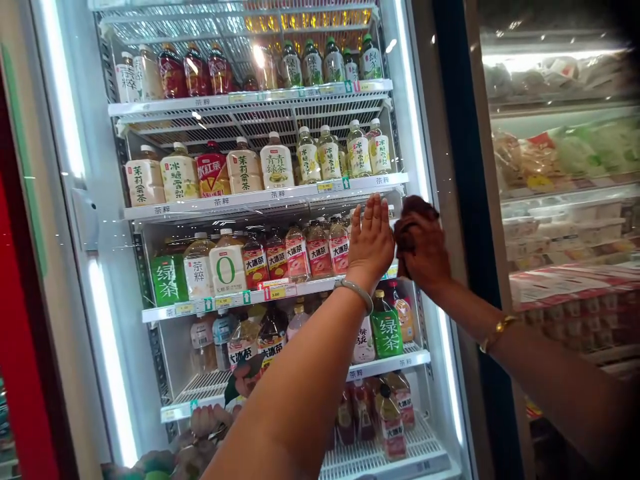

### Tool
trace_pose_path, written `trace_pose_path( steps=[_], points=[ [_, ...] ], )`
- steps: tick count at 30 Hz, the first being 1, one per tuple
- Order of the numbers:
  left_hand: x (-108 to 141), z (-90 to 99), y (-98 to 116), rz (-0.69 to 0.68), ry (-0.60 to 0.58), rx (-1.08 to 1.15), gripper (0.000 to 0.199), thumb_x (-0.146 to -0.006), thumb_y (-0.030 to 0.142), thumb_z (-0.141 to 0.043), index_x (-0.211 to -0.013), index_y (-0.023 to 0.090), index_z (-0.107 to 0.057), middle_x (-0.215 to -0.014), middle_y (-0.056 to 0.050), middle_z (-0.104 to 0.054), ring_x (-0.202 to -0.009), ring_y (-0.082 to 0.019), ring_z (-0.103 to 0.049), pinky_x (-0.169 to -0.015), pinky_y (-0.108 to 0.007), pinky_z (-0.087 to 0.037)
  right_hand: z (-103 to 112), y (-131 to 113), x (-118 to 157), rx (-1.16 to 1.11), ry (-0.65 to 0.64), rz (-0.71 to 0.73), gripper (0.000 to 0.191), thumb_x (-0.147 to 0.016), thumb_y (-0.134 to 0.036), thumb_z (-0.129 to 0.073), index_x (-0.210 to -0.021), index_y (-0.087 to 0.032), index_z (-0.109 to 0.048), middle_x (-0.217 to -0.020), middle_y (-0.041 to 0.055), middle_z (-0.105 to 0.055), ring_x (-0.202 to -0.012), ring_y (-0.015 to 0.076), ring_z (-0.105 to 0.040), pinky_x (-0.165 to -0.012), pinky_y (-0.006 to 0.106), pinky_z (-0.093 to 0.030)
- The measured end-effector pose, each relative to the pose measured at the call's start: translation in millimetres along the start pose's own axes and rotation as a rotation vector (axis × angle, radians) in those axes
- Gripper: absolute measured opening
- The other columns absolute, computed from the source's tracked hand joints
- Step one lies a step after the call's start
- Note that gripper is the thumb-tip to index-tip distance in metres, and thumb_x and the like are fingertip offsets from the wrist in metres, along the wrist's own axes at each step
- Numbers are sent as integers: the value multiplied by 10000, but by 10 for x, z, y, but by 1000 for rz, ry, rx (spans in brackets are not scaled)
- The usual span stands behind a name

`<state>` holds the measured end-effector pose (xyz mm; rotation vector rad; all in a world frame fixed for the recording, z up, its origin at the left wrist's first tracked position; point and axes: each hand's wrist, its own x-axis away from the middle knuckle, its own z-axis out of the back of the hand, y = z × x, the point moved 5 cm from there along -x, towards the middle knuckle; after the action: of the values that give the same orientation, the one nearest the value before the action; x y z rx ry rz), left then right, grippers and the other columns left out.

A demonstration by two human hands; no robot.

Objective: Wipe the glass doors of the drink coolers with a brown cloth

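Observation:
My left hand [371, 239], with a pale bangle at the wrist, lies flat against the glass door of a drinks cooler, fingers together and stretched upward. Just right of it, my right hand [429, 250] holds a crumpled dark brown cloth [416, 215] against the glass near the door's right side. A gold-coloured bracelet circles the right wrist. Behind the glass, rows of bottled tea stand on white shelves [200, 307], partly hidden by my left hand and forearm.
A bright light strip [113, 360] runs down the cooler's left side. Past the dark door frame [463, 167] on the right, another refrigerated case holds bagged food [580, 150] and stacked packs [575, 287]. A red panel [25, 333] stands at the far left.

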<state>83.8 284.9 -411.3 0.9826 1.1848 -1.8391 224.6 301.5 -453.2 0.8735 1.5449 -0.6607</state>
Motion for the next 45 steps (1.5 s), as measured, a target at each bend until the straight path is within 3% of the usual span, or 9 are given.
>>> trace_pose_path(
  steps=[5,9,12,16,21,28,34,40,45],
  points=[
    [-4,40,-92,-36,-74,-31,621,-1056,187,-230,-1648,-3,-218,-1754,-162,-179,-1641,-264,-108,-1375,-455,-114,-45,35,-163,-35,-126,102,292,-967,-327,-535,-1218,-241,-656,-1467,97,-621,-1495,276,-460,-1270,499,-405],
    [27,180,-276,-279,-160,-38,596,-1081,229,-222,-1640,30,-276,-1748,-138,-237,-1631,-235,-173,-1366,-399,-152,-11,4,-33,11,44,-67,427,-948,-245,-503,-1367,-185,-556,-1568,196,-491,-1547,345,-353,-1283,679,-280],
    [80,289,-440,-384,-195,-53,588,-1080,226,-227,-1629,36,-312,-1736,-123,-285,-1625,-209,-195,-1364,-366,-152,-178,-319,-7,-62,-18,0,395,-937,-257,-545,-1330,-243,-578,-1544,116,-532,-1600,319,-270,-1304,654,-278],
    [123,343,-545,-318,-154,-88,602,-1068,221,-246,-1629,7,-293,-1741,-152,-253,-1630,-225,-177,-1368,-385,-140,-280,-405,-139,-120,-143,90,328,-985,-306,-509,-1298,-277,-604,-1538,54,-558,-1585,264,-325,-1321,551,-312],
    [171,330,-554,-236,-125,-91,629,-1056,226,-288,-1643,8,-234,-1752,-155,-215,-1636,-256,-151,-1374,-457,-109,-154,-380,76,-9,27,-73,491,-952,-248,-518,-1440,-221,-484,-1620,148,-440,-1625,330,-203,-1290,693,-272],
    [253,401,-724,-166,-104,-85,618,-1058,226,-253,-1641,22,-262,-1744,-139,-233,-1635,-221,-168,-1371,-407,-124,-345,-684,-204,-123,-128,189,311,-977,-268,-530,-1278,-265,-608,-1507,76,-584,-1570,287,-353,-1308,593,-316],
    [406,446,-810,-187,-103,-81,630,-1040,206,-281,-1649,47,-253,-1748,-126,-219,-1637,-216,-145,-1373,-432,-123,-346,-731,19,-12,116,-117,512,-902,-222,-575,-1410,-245,-511,-1548,160,-523,-1513,373,-413,-1245,733,-321],
    [436,450,-872,-158,-105,-76,636,-1041,214,-288,-1642,13,-247,-1745,-141,-220,-1638,-221,-132,-1373,-421,-123,-421,-879,-227,-149,-180,255,354,-936,-257,-568,-1287,-278,-608,-1483,63,-601,-1555,290,-377,-1294,578,-348],
    [546,538,-979,-205,-122,-88,609,-1060,209,-264,-1646,45,-253,-1751,-126,-207,-1634,-210,-145,-1370,-412,-117,-267,-563,-29,-41,-2,-59,534,-865,-225,-585,-1397,-213,-538,-1580,157,-482,-1526,371,-381,-1258,743,-278]
  ],
)
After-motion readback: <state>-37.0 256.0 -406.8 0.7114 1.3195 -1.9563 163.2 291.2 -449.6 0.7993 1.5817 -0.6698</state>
